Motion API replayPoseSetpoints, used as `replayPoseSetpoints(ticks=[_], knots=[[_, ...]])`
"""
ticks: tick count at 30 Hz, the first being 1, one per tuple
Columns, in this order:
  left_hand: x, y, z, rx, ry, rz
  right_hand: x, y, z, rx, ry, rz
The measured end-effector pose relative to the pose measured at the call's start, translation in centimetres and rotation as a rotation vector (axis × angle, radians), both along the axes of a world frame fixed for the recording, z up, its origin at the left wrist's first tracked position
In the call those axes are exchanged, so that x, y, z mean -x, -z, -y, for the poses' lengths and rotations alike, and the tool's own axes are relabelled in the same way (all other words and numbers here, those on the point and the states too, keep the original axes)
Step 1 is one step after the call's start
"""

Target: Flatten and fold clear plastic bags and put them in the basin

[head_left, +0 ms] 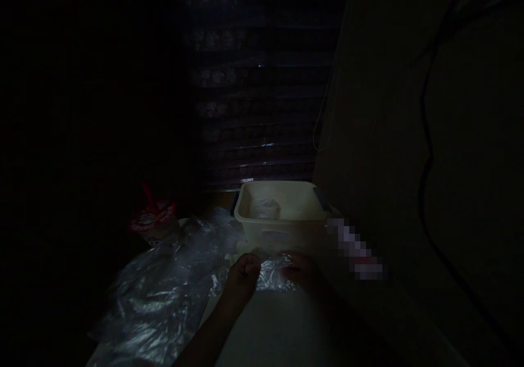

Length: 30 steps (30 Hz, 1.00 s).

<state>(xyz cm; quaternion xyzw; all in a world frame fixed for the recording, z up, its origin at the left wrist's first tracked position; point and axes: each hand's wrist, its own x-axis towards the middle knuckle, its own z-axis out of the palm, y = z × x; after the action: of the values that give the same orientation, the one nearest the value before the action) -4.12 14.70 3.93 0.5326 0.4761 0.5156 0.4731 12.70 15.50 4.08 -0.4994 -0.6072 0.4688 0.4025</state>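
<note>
In dim light, my left hand pinches the left edge of a small clear plastic bag, its fingers closed. My right hand, darker and partly lost in shadow, grips the right edge of the same bag. The bag is spread between them, just above the white tabletop. Directly beyond my hands stands a cream plastic bin with dark handles. Inside it, at the left, lies a clear plastic packet. What the held bag contains, if anything, cannot be made out.
A large heap of clear plastic bags covers the left of the table. Behind it stands a cup with a red lid and a red straw. A dark slatted shutter is at the back. A cable hangs along the right wall.
</note>
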Motion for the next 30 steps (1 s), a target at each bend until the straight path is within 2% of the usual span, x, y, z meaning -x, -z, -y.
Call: replayPoseSetpoints(ticks=[2, 8, 13, 19, 22, 25, 28, 30], knots=[[-0.1, -0.3, 0.1, 0.008, -0.013, 0.005, -0.2, -0.1, -0.2, 0.017, -0.029, 0.058], [-0.1, -1.1, 0.3, 0.025, -0.051, 0.027, -0.1, -0.4, -0.4, -0.021, 0.002, 0.117], [0.0, -0.7, 0.3, 0.059, -0.067, 0.107, 0.0, -0.8, -0.1, -0.053, -0.001, 0.161], [-0.3, -0.4, 0.2, 0.088, -0.079, 0.302, -0.3, -1.5, 0.4, -0.121, 0.030, 0.245], [-0.1, -0.5, 0.0, 0.072, -0.121, 0.393, -0.8, -3.4, 0.3, -0.179, 0.022, 0.255], [0.5, -0.5, -0.2, 0.009, -0.208, 0.430, -1.2, -6.8, -0.7, -0.156, 0.039, 0.128], [1.2, -0.2, -0.4, -0.041, -0.276, 0.418, -1.1, -10.7, -3.1, -0.178, 0.085, 0.069], [1.3, 0.2, -0.5, -0.051, -0.281, 0.409, -0.5, -12.7, -5.4, -0.173, 0.100, 0.051]])
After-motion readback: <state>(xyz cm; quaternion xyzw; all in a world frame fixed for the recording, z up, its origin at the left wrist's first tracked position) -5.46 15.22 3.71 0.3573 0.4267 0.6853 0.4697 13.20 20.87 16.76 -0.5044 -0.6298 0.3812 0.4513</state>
